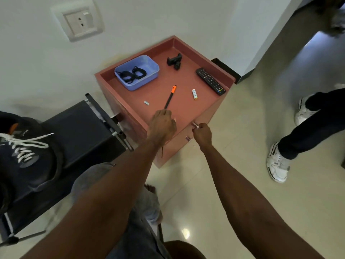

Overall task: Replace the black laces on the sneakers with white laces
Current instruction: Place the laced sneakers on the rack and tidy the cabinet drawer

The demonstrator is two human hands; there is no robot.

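Under our left hand [162, 126] the near end of a black tool with an orange tip [170, 97] disappears, so we cannot tell how our curled fingers meet it; they seem to pinch it, knuckles up. Its long axis runs away from our fingertips, orange end pointing toward the wall. Our right hand [202, 133] is closed in a fist round a small metal knob [195, 125] on the front of the pink cabinet [188, 146]; the fingertips are hidden behind the knuckles. A second knob [188, 138] sits just below and left of that fist.

Well beyond our left fingers, a pale blue plastic tub [147, 64], rectangular with rounded corners, holds the black laces [131, 74] in two coiled bundles. Far left of both hands, the dark sneaker [28, 161] lies on a black fabric stool [78, 124], partly cut off by the frame edge; its white laces [24, 144] are threaded through, loose ends trailing toward our hands. Its exact shape is hard to read.

Beyond our right fingers lie a small white cylinder with a yellow end [194, 94] and a long black remote [210, 81]; farther back stands a black clamp-like holder [174, 61]. A tiny pale blue scrap [146, 103] lies just left of the tool. The floor is glossy tile [214, 202]. At right, another person's dark trousers and white shoes [277, 165] are cut off.
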